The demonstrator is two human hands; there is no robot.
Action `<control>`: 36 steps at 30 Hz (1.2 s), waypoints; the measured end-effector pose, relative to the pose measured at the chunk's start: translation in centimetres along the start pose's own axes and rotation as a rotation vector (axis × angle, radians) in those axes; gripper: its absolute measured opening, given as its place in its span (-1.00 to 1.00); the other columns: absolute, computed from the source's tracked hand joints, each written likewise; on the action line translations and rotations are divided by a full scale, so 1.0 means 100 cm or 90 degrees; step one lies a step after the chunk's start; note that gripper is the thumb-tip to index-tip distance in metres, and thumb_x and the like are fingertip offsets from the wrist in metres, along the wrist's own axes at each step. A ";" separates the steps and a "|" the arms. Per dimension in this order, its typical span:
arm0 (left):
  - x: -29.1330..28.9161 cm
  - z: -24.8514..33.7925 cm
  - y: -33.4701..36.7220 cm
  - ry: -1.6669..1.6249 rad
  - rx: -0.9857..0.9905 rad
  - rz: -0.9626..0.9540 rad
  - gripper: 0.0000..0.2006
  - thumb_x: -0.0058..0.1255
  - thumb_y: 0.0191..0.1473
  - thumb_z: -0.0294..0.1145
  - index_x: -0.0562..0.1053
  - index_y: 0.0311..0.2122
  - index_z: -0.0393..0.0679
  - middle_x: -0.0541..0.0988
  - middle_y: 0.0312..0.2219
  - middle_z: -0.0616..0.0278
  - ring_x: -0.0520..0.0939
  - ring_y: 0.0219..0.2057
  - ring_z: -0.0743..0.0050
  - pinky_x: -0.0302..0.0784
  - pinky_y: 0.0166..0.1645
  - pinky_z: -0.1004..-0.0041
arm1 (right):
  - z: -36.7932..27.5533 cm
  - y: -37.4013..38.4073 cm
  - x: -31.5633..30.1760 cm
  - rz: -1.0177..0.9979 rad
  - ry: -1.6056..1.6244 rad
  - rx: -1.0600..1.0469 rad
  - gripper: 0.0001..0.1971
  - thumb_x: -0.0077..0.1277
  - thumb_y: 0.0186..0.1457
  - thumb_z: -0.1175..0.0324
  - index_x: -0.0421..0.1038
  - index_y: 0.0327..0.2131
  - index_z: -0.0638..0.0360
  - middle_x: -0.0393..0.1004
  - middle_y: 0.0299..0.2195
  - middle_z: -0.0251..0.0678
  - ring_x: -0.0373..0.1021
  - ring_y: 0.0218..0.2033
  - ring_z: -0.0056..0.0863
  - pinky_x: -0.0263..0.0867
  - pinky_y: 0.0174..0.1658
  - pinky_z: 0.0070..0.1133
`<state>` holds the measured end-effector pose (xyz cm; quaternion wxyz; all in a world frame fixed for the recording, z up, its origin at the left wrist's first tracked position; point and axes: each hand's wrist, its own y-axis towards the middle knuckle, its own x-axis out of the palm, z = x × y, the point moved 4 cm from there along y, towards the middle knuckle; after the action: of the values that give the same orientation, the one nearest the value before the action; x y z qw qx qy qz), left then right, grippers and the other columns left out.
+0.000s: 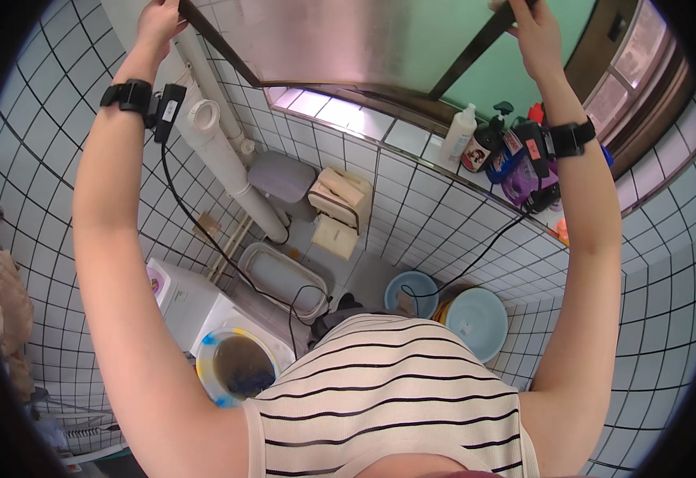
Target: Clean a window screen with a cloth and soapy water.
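Both my arms reach up to a dark-framed window panel (324, 40) at the top of the head view. Its lower edge hangs just above the tiled sill (411, 137), and its top is cut off by the picture's edge. Whether the pane is mesh or glass I cannot tell. My left hand (159, 28) is closed at the left side of the frame. On the right side of the frame, my right hand (533, 33) is closed too, fingers partly hidden behind it. Green glass (559, 60) shows behind the panel at the right.
Several bottles (459, 131) crowd the sill below my right hand. White pipes (228, 163) run down the left wall. Below stand a grey bin (282, 171), a tissue holder (364, 203), blue basins (487, 323) and a washing machine (196, 299) bearing a tub (208, 362). Black cables hang from wrist devices.
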<state>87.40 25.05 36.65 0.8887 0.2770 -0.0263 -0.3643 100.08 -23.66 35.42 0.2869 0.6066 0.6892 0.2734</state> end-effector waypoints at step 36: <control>0.154 -0.049 0.103 0.011 -0.024 -0.151 -0.50 -0.20 0.00 0.13 0.40 -0.37 -0.22 0.45 -0.60 0.24 0.50 -0.56 0.37 0.47 -0.41 0.33 | 0.048 0.023 -0.004 0.124 -0.208 0.154 -0.72 -0.19 0.10 0.21 0.27 -0.29 0.26 0.41 -0.52 -0.32 0.36 -0.46 -0.55 0.31 -0.42 -0.60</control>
<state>106.41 23.14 35.35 0.8447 0.2648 0.0209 -0.4647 105.16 -23.65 33.79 0.2925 0.7363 0.5996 0.1132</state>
